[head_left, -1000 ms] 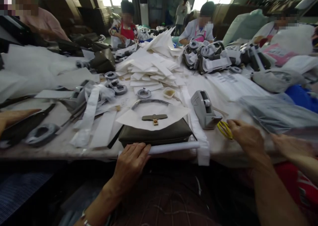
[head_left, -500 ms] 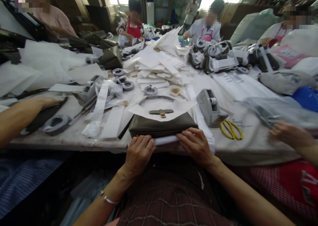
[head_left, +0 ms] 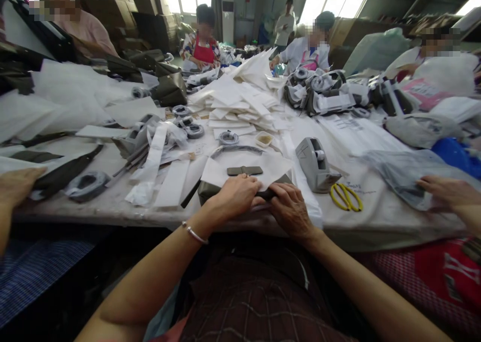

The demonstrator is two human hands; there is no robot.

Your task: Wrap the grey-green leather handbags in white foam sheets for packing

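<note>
A dark olive handbag (head_left: 209, 188) lies at the table's front edge with a white sheet (head_left: 277, 165) over its top. An olive tab (head_left: 244, 171) shows above the sheet, and a wrapped handle (head_left: 240, 149) arches behind it. My left hand (head_left: 238, 194) reaches across the bag's front, fingers closed at the clasp just below the tab; the fingers hide the clasp. My right hand (head_left: 291, 206) grips the bag's front right edge, fingers curled over it. Between the hands, a dark bit of the bag stays visible.
Right of the bag stand a grey tape dispenser (head_left: 313, 166) and yellow-handled scissors (head_left: 345, 197). White sheets (head_left: 240, 101) are piled behind. A small dish (head_left: 264, 139) sits near a grey roll (head_left: 228, 138). Co-workers' hands work at left (head_left: 18, 186) and right (head_left: 443, 189).
My left hand has moved up and right from the bag's lower front edge to the clasp. The white roll along the front edge is now hidden. My right hand has shifted slightly.
</note>
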